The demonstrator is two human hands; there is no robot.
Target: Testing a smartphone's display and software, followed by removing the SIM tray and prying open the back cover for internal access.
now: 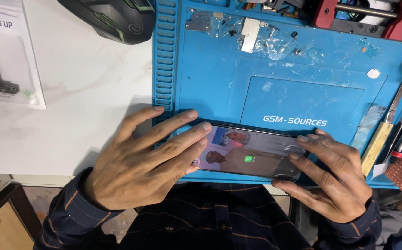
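Both hands lay flat and open on the phone (252, 153): the left hand (145, 159) covered its left end, the right hand (326, 173) its right end. It lay on a blue mat (219, 78) at the tabletop's (90, 83) near edge.

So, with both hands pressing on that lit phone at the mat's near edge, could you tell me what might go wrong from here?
1. The black smartphone with the lit screen lies at the near edge of the blue silicone work mat; a push from the left hand or right hand might slide it off.
2. Small loose screws and metal parts sit on the mat's far side and could scatter if it shifts.
3. Fingers on the live screen may trigger unwanted touches.
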